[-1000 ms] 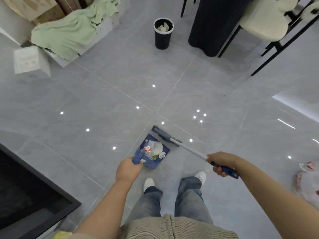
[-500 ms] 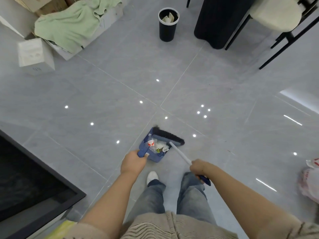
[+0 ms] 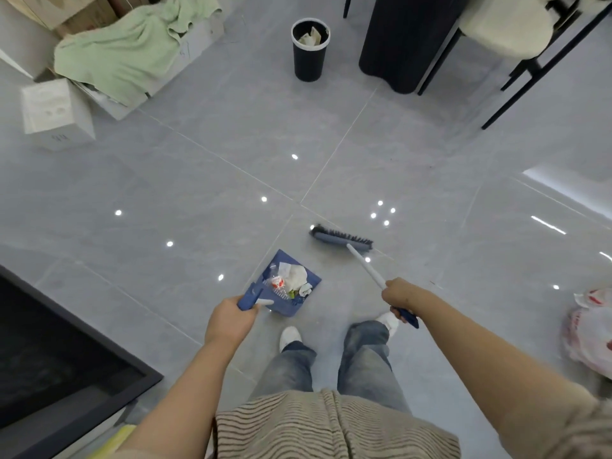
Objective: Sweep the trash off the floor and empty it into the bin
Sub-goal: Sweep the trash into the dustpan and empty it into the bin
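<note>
- My left hand point(image 3: 228, 321) gripped the blue handle of the dustpan point(image 3: 291, 286), fingers curled round it.
- The dustpan held the trash point(image 3: 291, 276): crumpled white paper and a red-and-white wrapper.
- My right hand point(image 3: 399, 293) gripped the broom point(image 3: 359, 256) by its white and blue handle.
- The broom's head sat just beside the dustpan, at its two o'clock, not touching it.
- The bin point(image 3: 309, 49) stood well apart at twelve o'clock on the grey floor point(image 3: 198, 193), paper inside.
</note>
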A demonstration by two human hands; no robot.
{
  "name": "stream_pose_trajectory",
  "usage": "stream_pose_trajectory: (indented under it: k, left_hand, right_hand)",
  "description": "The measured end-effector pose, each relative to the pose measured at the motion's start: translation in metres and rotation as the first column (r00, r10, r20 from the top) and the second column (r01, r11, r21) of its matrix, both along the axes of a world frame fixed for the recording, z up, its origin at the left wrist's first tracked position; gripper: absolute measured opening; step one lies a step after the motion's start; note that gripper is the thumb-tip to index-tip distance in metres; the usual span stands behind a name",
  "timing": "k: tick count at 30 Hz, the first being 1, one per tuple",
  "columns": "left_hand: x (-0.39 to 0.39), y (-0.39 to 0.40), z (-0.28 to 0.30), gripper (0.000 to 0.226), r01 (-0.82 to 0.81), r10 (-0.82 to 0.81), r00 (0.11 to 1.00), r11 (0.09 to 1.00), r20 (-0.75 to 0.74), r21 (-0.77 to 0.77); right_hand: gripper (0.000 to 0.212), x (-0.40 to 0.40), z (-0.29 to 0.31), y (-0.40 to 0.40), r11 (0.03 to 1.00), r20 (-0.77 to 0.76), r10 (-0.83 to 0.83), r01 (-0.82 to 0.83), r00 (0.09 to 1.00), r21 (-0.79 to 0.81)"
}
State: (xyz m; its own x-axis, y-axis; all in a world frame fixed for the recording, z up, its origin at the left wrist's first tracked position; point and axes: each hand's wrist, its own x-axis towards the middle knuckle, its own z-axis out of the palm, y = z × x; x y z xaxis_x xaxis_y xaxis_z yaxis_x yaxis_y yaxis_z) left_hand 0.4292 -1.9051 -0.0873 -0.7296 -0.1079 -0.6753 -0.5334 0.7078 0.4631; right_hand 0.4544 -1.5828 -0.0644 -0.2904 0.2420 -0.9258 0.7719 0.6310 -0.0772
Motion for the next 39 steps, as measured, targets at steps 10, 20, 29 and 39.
stream_pose_trajectory:
  k: [10, 20, 29, 39]
  left_hand:
    - [-0.003, 0.007, 0.001, 0.016, -0.032, 0.032, 0.999, 0.999, -0.005, 0.042]
    - [-0.007, 0.036, 0.024, 0.027, -0.360, 0.379, 0.924, 0.906, -0.049, 0.222]
    - [-0.087, 0.085, 0.063, 0.034, -0.534, 0.604, 0.797, 0.704, 0.001, 0.468]
    - [-0.228, 0.206, 0.119, 0.029, -0.552, 0.682, 0.730, 0.549, 0.045, 0.628]
  right_hand:
    - [0.027, 0.048, 0.011, -0.027, 0.973, 0.132, -0.136, 0.157, 0.982, -0.168]
    - [0.025, 0.061, 0.081, -0.035, 0.441, 0.059, -0.871, 0.828, 0.488, -0.348]
    - [0.016, -0.008, 0.113, -0.001, 0.337, -0.024, -0.930, 0.823, 0.368, -0.456]
    - [0.018, -0.151, 0.113, 0.117, 0.246, 0.051, -0.946, 0.811, 0.321, -0.531]
